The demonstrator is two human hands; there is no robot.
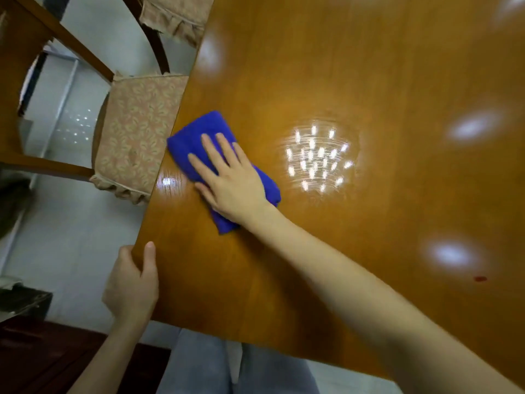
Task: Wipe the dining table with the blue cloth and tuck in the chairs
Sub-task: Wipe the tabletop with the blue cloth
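You are in the wiping step. Your right hand (pixel 233 180) lies flat on the folded blue cloth (pixel 196 132), with its fingers (pixel 211 150) straight and slightly spread. It presses the cloth onto the glossy wooden dining table (pixel 369 81), close to the table's left edge. Your left hand (pixel 130 291) grips that same edge nearer to you, thumb on top and fingers curled under the rim. I read that as bracing yourself while you lean in.

The cloth sits just beside the spot where the nearer chair (pixel 133 129), with its floral seat cushion, meets the table edge. I cannot tell whether that seat is already partly under the top. A second chair (pixel 176 15) with the same cushion shows farther along the same side.

Most of the tabletop stretches away to your right, so I judge the wiping far from finished. A small red spot (pixel 480 278) lies on the wood well apart from the cloth and will likely need a pass.

For the next stroke, keep your palm flat and the pressure even. Draw the cloth back from the rim so it does not slide over the edge, then work across toward the right. The chairs come after that.

No brand, label or writing can be read anywhere in view.
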